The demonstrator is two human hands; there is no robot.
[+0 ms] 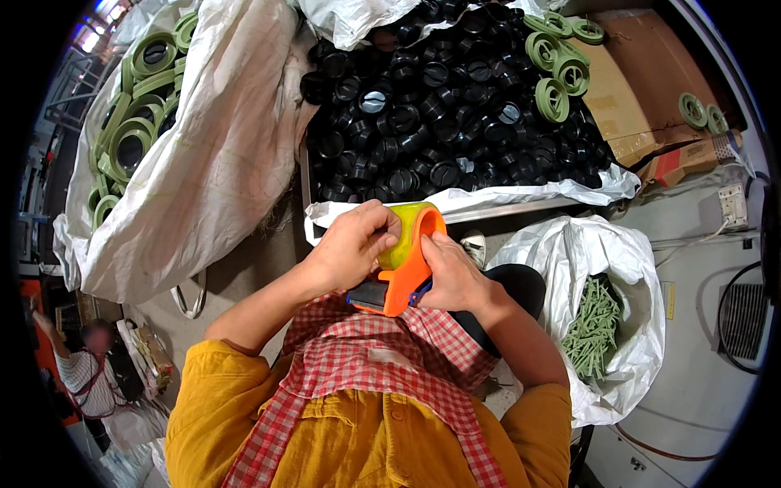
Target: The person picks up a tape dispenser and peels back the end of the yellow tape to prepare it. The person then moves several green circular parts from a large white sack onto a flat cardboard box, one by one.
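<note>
Close in, both hands met over my red-checked apron [382, 366]. My left hand [351, 248] had its fingers curled around the yellowish tape roll [404, 236], thumb pressed on its face. My right hand [451, 276] gripped the orange tape dispenser [407, 281] carrying that roll, held at chest height. Right of it, a white bag [626, 268] of green pegs [594, 329]. Beyond, a bin of black caps [439, 106] with green rings [553, 77] on top. Far left, a white sack [220, 154] held more green rings.
</note>
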